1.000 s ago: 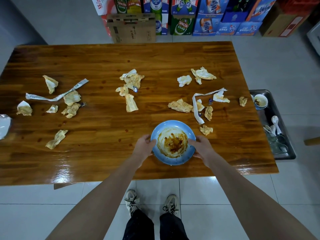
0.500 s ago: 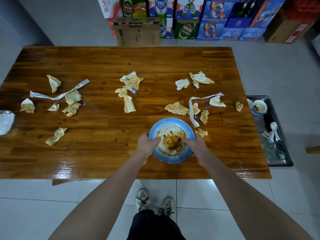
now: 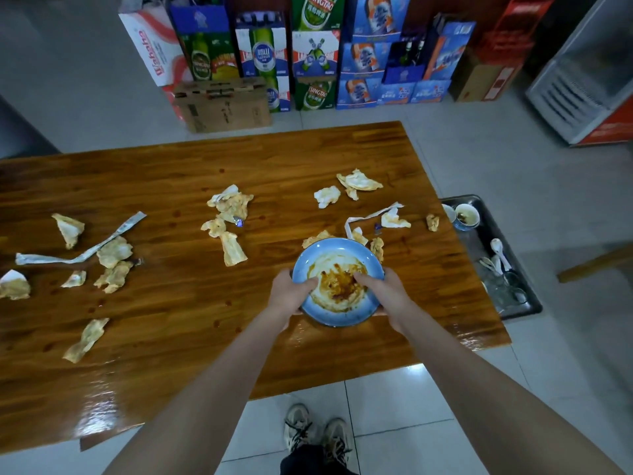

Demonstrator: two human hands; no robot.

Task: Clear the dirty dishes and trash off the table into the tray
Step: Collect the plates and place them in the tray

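A blue plate [image 3: 334, 252] smeared with brown sauce is lifted just above the wooden table [image 3: 178, 303]. My left hand [image 3: 289, 293] grips its left rim, thumb inside the plate. My right hand [image 3: 383, 289] grips the right rim the same way. Stained crumpled napkins [image 3: 234, 207] and paper strips [image 3: 78, 257] lie scattered over the table. A dark metal tray [image 3: 527, 303] stands past the table's right edge, holding a small dirty bowl [image 3: 466, 216] and white spoons [image 3: 498, 252].
Stacked beer cartons [image 3: 315, 53] and a cardboard box [image 3: 222, 104] stand on the floor behind the table. A white fridge [image 3: 589, 80] is at the far right. A wooden bar [image 3: 596, 264] juts in at the right. My shoes [image 3: 318, 430] are at the near edge.
Both hands have closed further on the plate, thumbs now over its rim, and lifted it off the table. The view has swung right and upward.
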